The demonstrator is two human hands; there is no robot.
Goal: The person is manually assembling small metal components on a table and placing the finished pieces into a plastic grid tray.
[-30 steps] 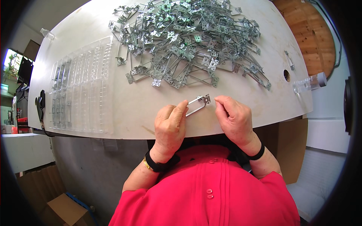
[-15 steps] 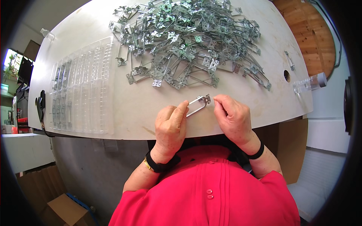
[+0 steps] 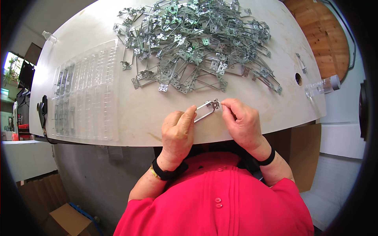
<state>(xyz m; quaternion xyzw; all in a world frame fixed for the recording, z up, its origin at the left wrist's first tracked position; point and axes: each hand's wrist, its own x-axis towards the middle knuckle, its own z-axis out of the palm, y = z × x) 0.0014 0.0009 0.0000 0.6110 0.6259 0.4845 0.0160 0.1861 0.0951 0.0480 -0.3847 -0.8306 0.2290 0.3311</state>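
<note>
My left hand (image 3: 178, 129) pinches one end of a thin metal bracket (image 3: 204, 114) over the near edge of the table. Two slim parallel rods run out from its fingers to a small plate with holes and lobed corners. The rods' other end is hidden in the grip. My right hand (image 3: 242, 122) is closed, thumb and forefinger pressed together right beside that plate. A tiny pale sliver shows at their tips, too small to name. Beyond both hands lies a big tangled pile of similar metal brackets (image 3: 189, 51).
At the left lies a clear plastic tray (image 3: 92, 98) with narrow compartments, several holding metal parts. Black scissors (image 3: 42, 112) lie at the table's left edge. On the right are a clear bottle (image 3: 323, 86) on its side, a round hole (image 3: 299, 79) and one loose bracket (image 3: 301, 63).
My right fingertips have shifted slightly left, closer to the bracket's plate, and a pale sliver now shows between them and it. My left hand keeps its grip almost in place.
</note>
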